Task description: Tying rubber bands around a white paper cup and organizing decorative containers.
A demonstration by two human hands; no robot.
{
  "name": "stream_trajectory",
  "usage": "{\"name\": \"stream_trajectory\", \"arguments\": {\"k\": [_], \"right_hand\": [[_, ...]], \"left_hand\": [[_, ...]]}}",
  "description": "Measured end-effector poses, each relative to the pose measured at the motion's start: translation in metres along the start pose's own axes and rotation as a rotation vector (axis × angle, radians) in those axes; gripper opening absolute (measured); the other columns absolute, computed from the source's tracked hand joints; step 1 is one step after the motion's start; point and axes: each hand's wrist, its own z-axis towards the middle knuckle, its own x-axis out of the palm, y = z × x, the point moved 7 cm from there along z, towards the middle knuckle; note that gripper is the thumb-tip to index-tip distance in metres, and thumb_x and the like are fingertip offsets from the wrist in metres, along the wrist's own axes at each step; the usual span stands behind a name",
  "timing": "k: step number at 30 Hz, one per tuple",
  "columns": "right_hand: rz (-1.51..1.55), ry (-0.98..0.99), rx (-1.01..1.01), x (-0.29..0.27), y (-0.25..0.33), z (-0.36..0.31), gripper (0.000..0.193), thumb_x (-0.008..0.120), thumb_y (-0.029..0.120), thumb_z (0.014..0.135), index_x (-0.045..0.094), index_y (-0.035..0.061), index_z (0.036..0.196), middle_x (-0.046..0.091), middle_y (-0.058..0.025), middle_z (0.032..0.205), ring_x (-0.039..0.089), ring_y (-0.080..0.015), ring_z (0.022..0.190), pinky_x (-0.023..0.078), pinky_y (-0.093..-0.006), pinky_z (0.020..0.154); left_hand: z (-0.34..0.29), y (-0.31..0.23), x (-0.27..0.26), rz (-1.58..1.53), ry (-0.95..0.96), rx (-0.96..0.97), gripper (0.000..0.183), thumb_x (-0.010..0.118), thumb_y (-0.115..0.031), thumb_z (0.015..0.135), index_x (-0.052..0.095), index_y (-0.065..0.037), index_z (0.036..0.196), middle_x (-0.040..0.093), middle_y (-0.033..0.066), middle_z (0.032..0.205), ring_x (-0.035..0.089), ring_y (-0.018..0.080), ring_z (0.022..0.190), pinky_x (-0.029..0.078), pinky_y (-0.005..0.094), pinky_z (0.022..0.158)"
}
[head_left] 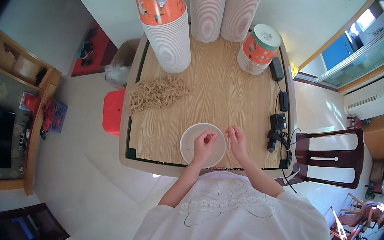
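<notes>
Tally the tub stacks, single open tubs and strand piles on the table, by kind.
Tall paper-tub stacks: 3
Short paper-tub stack: 1
Open white tub: 1
Tan crinkled-strand pile: 1
Total: 6

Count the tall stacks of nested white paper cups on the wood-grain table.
3: left stack, topped orange and teal; middle stack; right stack, close beside the middle one. More may be hidden behind.
</notes>
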Motion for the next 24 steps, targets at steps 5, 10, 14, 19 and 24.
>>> {"name": "stream_trajectory", "arguments": {"k": [5, 10, 14, 19, 24], "right_hand": [[-0.207, 0.303, 0.153, 0.017, -0.007, 0.006, 0.026, 0.046, 0.020, 0.087, 0.052, 0.0004, 0.072, 0.047, -0.0042, 0.057, 0.044, -0.0116, 0.055, 0.037, -0.0260, 0.053], [-0.173, 0.386, 0.084, 0.023, 0.004, 0.004, 0.021, 0.047, 0.017, 0.087, 0.051, 0.0007, 0.074, 0.048, -0.0047, 0.060, 0.044, -0.0105, 0.059, 0.036, -0.0252, 0.054], [-0.127, 0.388, 0.011, 0.023, 0.005, 0.005, 0.013, 0.050, 0.012, 0.085, 0.051, 0.0007, 0.078, 0.048, -0.0050, 0.064, 0.045, -0.0105, 0.061, 0.037, -0.0245, 0.055], [-0.132, 0.406, -0.007, 0.022, 0.005, 0.004, 0.010, 0.052, 0.010, 0.084, 0.051, 0.0008, 0.081, 0.051, -0.0046, 0.066, 0.047, -0.0109, 0.063, 0.039, -0.0242, 0.057], [-0.168, 0.407, -0.048, 0.020, 0.002, 0.006, 0.008, 0.053, 0.009, 0.083, 0.053, 0.0015, 0.085, 0.055, -0.0052, 0.071, 0.051, -0.0115, 0.066, 0.042, -0.0243, 0.061]], "left_hand": [[-0.002, -0.013, 0.006, -0.067, 0.094, 0.067, 0.004, 0.060, -0.007, 0.079, 0.058, -0.003, 0.080, 0.050, -0.0051, 0.061, 0.042, 0.0014, 0.055, 0.033, 0.0170, 0.047], [-0.002, -0.010, 0.002, 0.072, 0.105, 0.043, 0.004, 0.060, -0.006, 0.078, 0.060, -0.003, 0.078, 0.050, -0.0049, 0.061, 0.043, 0.0015, 0.056, 0.034, 0.0171, 0.049], [0.000, 0.000, 0.001, 0.065, 0.116, -0.050, 0.006, 0.061, -0.007, 0.077, 0.062, -0.002, 0.079, 0.053, -0.0040, 0.063, 0.045, 0.0019, 0.058, 0.036, 0.0167, 0.052], [0.003, 0.012, 0.000, -0.055, 0.103, -0.140, 0.010, 0.063, -0.008, 0.075, 0.064, 0.000, 0.082, 0.059, -0.0010, 0.070, 0.049, 0.0030, 0.062, 0.039, 0.0171, 0.055], [0.005, 0.021, -0.001, 0.101, 0.108, -0.108, 0.011, 0.065, -0.009, 0.074, 0.064, -0.001, 0.081, 0.059, -0.0006, 0.068, 0.050, 0.0034, 0.061, 0.040, 0.0182, 0.054]]}}
